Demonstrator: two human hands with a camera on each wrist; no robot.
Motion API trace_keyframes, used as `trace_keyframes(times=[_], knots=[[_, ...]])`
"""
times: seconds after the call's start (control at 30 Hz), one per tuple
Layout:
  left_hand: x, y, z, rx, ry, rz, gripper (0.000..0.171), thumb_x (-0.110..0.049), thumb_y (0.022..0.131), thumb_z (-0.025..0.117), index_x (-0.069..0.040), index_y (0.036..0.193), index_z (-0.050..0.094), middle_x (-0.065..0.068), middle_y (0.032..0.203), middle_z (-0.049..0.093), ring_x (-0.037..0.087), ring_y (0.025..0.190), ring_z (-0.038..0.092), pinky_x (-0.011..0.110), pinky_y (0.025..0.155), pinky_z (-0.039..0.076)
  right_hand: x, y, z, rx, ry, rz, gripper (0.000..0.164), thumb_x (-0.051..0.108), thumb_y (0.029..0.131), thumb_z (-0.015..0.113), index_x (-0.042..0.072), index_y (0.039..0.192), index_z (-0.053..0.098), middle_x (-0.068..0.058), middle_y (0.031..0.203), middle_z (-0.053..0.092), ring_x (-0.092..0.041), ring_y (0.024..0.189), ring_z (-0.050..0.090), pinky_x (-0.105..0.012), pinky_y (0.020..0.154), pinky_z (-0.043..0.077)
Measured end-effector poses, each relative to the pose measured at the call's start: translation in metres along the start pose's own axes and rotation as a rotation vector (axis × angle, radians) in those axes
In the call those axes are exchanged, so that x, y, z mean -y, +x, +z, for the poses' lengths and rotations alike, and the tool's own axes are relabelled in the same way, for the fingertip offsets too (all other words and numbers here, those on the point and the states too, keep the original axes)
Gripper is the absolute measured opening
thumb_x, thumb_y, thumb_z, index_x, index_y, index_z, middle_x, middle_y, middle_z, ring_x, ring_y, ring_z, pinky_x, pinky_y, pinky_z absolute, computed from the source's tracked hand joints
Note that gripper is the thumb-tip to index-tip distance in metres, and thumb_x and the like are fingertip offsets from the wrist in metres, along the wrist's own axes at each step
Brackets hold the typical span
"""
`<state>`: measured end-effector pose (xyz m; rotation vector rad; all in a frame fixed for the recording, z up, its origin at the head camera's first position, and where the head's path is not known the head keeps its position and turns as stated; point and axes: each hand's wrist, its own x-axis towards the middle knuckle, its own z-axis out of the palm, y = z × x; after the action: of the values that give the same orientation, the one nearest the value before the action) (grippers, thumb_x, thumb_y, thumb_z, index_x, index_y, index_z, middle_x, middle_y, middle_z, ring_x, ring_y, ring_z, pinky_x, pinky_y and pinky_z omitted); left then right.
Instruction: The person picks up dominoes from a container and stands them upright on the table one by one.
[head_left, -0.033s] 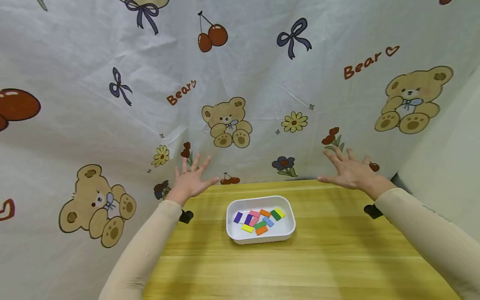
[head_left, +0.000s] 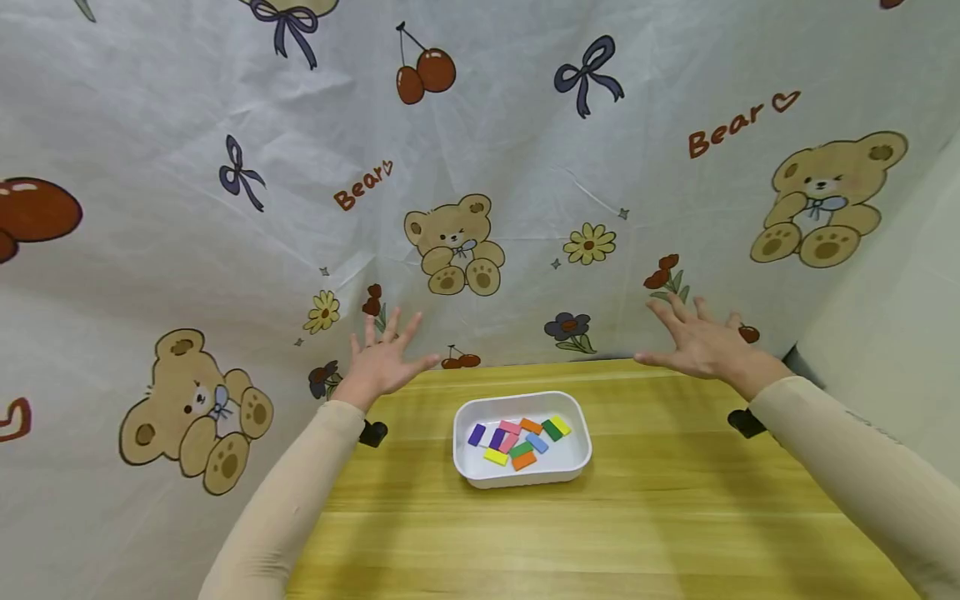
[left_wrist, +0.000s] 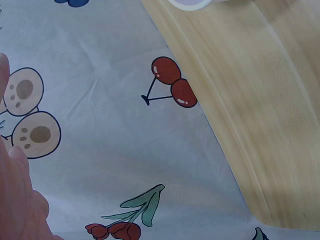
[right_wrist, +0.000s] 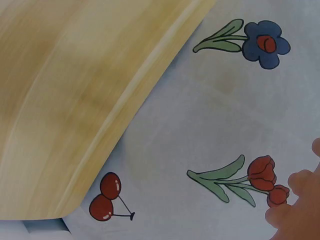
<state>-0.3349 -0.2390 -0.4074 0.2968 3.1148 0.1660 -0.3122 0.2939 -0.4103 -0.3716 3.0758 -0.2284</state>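
My left hand (head_left: 381,364) is held up with its fingers spread, left of a white tray (head_left: 522,482) and near the table's far edge. On the other side my right hand (head_left: 699,343) is raised the same way, fingers apart and holding nothing. The tray stands on the wooden table between the two hands, touched by neither. Inside it lie several small flat rectangular blocks, among them a blue block (head_left: 536,442), an orange block (head_left: 523,460) and a yellow block (head_left: 496,456). Each wrist view catches only part of its own hand's fingers at the edge.
Behind the wooden table (head_left: 517,542) hangs a pale cloth (head_left: 510,142) printed with bears, cherries, bows and flowers. It also runs along the left side. A small part of the tray's rim (left_wrist: 190,6) shows at the top of the left wrist view.
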Motion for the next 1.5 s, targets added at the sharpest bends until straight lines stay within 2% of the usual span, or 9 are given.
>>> trace_keyframes(times=[0.4, 0.6, 0.87, 1.0, 1.17, 1.33, 1.5], knots=[[0.002, 0.002, 0.007, -0.026, 0.011, 0.010, 0.098, -0.097, 0.084, 0.020, -0.046, 0.163, -0.007, 0.006, 0.175, -0.010, 0.054, 0.152, -0.019, 0.079, 0.116, -0.013, 0.004, -0.001, 0.004, -0.028, 0.002, -0.010, 0.108, 0.085, 0.089, 0.046, 0.026, 0.168, 0.001, -0.023, 0.172, 0.001, -0.066, 0.149, 0.004, -0.097, 0.099, 0.005], [0.002, 0.001, 0.007, -0.046, 0.001, 0.008, 0.096, -0.093, 0.086, 0.029, -0.047, 0.163, -0.004, 0.006, 0.175, -0.006, 0.057, 0.154, -0.009, 0.081, 0.116, -0.010, 0.008, 0.004, 0.006, -0.078, -0.016, -0.029, 0.105, 0.086, 0.088, 0.046, 0.024, 0.167, 0.014, -0.020, 0.172, 0.014, -0.061, 0.150, 0.016, -0.094, 0.102, 0.014], [0.002, -0.010, 0.014, -0.069, -0.060, 0.001, 0.094, -0.090, 0.088, 0.034, -0.045, 0.165, 0.005, 0.012, 0.174, 0.011, 0.057, 0.155, 0.005, 0.083, 0.118, 0.000, 0.029, 0.008, 0.010, -0.086, 0.013, -0.087, 0.103, 0.081, 0.092, 0.047, 0.015, 0.165, 0.022, -0.026, 0.165, 0.031, -0.057, 0.146, 0.032, -0.089, 0.105, 0.025], [0.003, -0.015, 0.022, -0.070, -0.061, 0.002, 0.096, -0.094, 0.086, 0.029, -0.045, 0.165, 0.007, 0.010, 0.174, 0.012, 0.055, 0.155, 0.010, 0.081, 0.119, 0.004, 0.039, 0.010, 0.014, -0.110, 0.039, -0.090, 0.102, 0.081, 0.092, 0.047, 0.013, 0.164, 0.025, -0.026, 0.164, 0.034, -0.053, 0.146, 0.036, -0.084, 0.106, 0.032], [0.000, -0.017, 0.024, -0.090, -0.091, 0.000, 0.093, -0.090, 0.088, 0.035, -0.044, 0.165, 0.012, 0.009, 0.174, 0.014, 0.054, 0.155, 0.012, 0.079, 0.120, 0.002, 0.042, 0.011, 0.016, -0.130, 0.065, -0.098, 0.100, 0.078, 0.093, 0.049, 0.009, 0.163, 0.028, -0.027, 0.163, 0.036, -0.053, 0.145, 0.038, -0.078, 0.107, 0.038], [-0.002, -0.019, 0.024, -0.100, -0.113, -0.006, 0.091, -0.089, 0.089, 0.037, -0.043, 0.164, 0.017, 0.009, 0.173, 0.017, 0.053, 0.155, 0.015, 0.078, 0.121, 0.005, 0.043, 0.010, 0.019, -0.133, 0.104, -0.109, 0.098, 0.074, 0.095, 0.052, 0.005, 0.162, 0.030, -0.029, 0.162, 0.036, -0.054, 0.144, 0.039, -0.074, 0.112, 0.037], [-0.005, -0.022, 0.025, -0.107, -0.125, -0.008, 0.087, -0.084, 0.091, 0.042, -0.041, 0.164, 0.023, 0.009, 0.172, 0.022, 0.054, 0.152, 0.024, 0.079, 0.119, 0.016, 0.047, 0.011, 0.025, -0.120, 0.159, -0.105, 0.099, 0.074, 0.095, 0.052, 0.004, 0.161, 0.030, -0.030, 0.162, 0.035, -0.055, 0.145, 0.037, -0.073, 0.116, 0.033]])
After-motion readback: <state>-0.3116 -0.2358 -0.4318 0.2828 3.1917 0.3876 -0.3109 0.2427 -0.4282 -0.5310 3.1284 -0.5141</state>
